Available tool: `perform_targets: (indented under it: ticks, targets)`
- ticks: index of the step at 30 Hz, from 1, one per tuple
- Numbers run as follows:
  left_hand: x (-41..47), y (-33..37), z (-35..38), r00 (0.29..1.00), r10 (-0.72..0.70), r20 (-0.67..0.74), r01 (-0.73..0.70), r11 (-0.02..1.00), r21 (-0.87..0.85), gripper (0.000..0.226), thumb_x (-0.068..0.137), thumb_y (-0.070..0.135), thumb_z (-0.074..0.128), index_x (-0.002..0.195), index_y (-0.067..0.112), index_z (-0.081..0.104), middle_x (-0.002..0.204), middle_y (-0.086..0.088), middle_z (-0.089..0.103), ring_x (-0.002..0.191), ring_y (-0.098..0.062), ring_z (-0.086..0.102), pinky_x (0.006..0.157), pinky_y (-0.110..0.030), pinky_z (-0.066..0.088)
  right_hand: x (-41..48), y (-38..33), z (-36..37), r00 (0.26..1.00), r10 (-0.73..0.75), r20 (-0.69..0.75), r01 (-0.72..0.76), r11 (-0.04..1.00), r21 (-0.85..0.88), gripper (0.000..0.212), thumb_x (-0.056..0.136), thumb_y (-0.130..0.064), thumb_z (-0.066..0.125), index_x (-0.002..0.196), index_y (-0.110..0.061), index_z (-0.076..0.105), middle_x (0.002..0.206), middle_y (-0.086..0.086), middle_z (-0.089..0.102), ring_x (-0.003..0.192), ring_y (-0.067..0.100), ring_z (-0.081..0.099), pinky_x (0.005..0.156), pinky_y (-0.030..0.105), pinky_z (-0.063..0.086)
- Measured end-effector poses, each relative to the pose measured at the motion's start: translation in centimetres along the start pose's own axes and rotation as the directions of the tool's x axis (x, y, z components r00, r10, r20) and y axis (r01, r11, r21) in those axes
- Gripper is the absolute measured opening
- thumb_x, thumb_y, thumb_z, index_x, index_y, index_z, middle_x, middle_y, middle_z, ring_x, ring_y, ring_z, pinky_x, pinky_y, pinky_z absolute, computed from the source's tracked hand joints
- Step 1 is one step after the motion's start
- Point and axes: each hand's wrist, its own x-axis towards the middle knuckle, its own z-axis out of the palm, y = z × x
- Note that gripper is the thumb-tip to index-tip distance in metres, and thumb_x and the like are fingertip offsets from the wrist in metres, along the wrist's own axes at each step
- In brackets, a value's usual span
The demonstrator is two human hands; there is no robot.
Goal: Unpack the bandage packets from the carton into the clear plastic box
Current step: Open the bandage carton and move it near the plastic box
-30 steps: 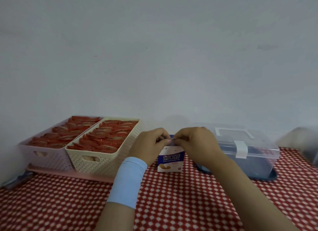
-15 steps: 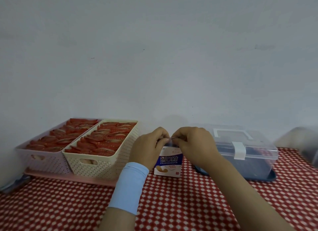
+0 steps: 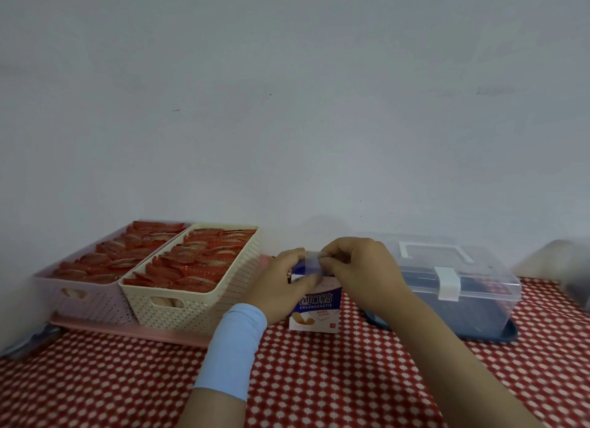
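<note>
A small blue-and-white bandage carton [image 3: 316,311] stands upright on the red checkered tablecloth. My left hand [image 3: 281,288], with a light blue wristband, grips the carton's upper left side. My right hand [image 3: 364,274] pinches the pale top flap [image 3: 311,261] of the carton, which is lifted. The clear plastic box [image 3: 459,287] with a white latch and handle sits just right of the carton, its lid down. No bandage packets show outside the carton.
Two woven baskets, one pink [image 3: 83,303] and one cream [image 3: 204,309], hold several red packets at the left on a pink tray. A blurred grey object [image 3: 571,268] lies at the far right edge. A white wall rises directly behind the table.
My right hand has pulled the carton's top flap up and open. My left hand has shifted lower on the carton's side.
</note>
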Motion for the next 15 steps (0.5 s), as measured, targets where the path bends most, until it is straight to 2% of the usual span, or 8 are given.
perform_targets:
  ticks: [3, 6, 7, 9, 11, 13, 15]
  targets:
    - [0.0, 0.0, -0.8, 0.999, 0.011, 0.053, -0.015, 0.997, 0.075, 0.035, 0.095, 0.034, 0.06, 0.13, 0.029, 0.062, 0.137, 0.015, 0.052, 0.117, -0.003, 0.049, 0.089, -0.012, 0.041, 0.2, 0.2, 0.0, 1.0, 0.007, 0.027, -0.008, 0.999, 0.041, 0.013, 0.093, -0.029, 0.064, 0.088, -0.04, 0.068, 0.088, -0.015, 0.073, 0.08, 0.003, 0.068, 0.07, 0.03, 0.062]
    - [-0.1, 0.3, -1.1, 0.998, 0.019, 0.066, -0.024, 0.998, 0.065, 0.031, 0.096, 0.038, 0.057, 0.125, 0.031, 0.067, 0.134, 0.015, 0.055, 0.116, -0.003, 0.051, 0.086, -0.01, 0.038, 0.2, -0.1, -0.3, 0.996, -0.015, 0.091, 0.007, 0.996, 0.091, 0.011, 0.094, -0.03, 0.064, 0.099, -0.039, 0.069, 0.095, -0.019, 0.07, 0.089, 0.004, 0.067, 0.072, 0.022, 0.06]
    - [-0.3, 0.5, -1.1, 0.998, 0.023, 0.064, -0.025, 0.999, 0.039, 0.029, 0.096, 0.04, 0.057, 0.122, 0.034, 0.068, 0.13, 0.017, 0.057, 0.114, -0.001, 0.052, 0.085, -0.008, 0.037, 0.3, 0.1, -0.5, 0.99, -0.014, 0.141, -0.001, 0.994, 0.108, 0.018, 0.093, -0.033, 0.065, 0.111, -0.037, 0.068, 0.103, -0.021, 0.067, 0.097, 0.004, 0.065, 0.074, 0.019, 0.059]
    - [-0.5, 0.6, -1.1, 0.999, 0.013, 0.045, -0.011, 0.999, -0.03, 0.02, 0.093, 0.043, 0.06, 0.111, 0.043, 0.068, 0.119, 0.021, 0.061, 0.106, 0.004, 0.055, 0.085, -0.01, 0.041, 0.3, 0.5, -1.1, 0.954, 0.007, 0.3, -0.033, 0.996, 0.082, 0.047, 0.089, -0.041, 0.069, 0.134, -0.034, 0.057, 0.119, -0.021, 0.057, 0.11, 0.006, 0.058, 0.078, 0.019, 0.056]
    - [-0.6, 0.5, -1.2, 1.0, -0.017, 0.021, 0.019, 0.996, -0.089, 0.017, 0.094, 0.038, 0.061, 0.11, 0.037, 0.068, 0.113, 0.013, 0.068, 0.098, 0.0, 0.062, 0.081, -0.016, 0.05, 0.4, 1.0, -1.7, 0.912, 0.007, 0.409, -0.018, 1.0, 0.023, 0.058, 0.083, -0.047, 0.073, 0.136, -0.032, 0.054, 0.126, -0.018, 0.059, 0.112, 0.01, 0.061, 0.086, 0.028, 0.058]
    - [-0.7, 0.8, -1.4, 0.997, -0.079, -0.025, 0.074, 0.982, -0.176, 0.019, 0.098, 0.033, 0.056, 0.111, 0.028, 0.068, 0.105, 0.008, 0.071, 0.086, -0.006, 0.068, 0.069, -0.016, 0.054, 0.3, 0.9, -2.1, 0.905, -0.002, 0.425, -0.021, 0.999, 0.049, 0.048, 0.085, -0.046, 0.072, 0.128, -0.029, 0.06, 0.12, -0.013, 0.066, 0.106, 0.012, 0.066, 0.089, 0.034, 0.059]
    - [-0.8, 1.3, -1.5, 0.989, -0.125, -0.08, 0.104, 0.967, -0.235, 0.019, 0.099, 0.033, 0.054, 0.109, 0.029, 0.07, 0.095, 0.01, 0.072, 0.075, -0.009, 0.07, 0.056, -0.016, 0.053, 0.2, 0.7, -1.9, 0.916, 0.001, 0.402, -0.037, 0.996, 0.081, 0.039, 0.088, -0.044, 0.069, 0.123, -0.028, 0.064, 0.115, -0.013, 0.069, 0.101, 0.011, 0.068, 0.088, 0.033, 0.06]
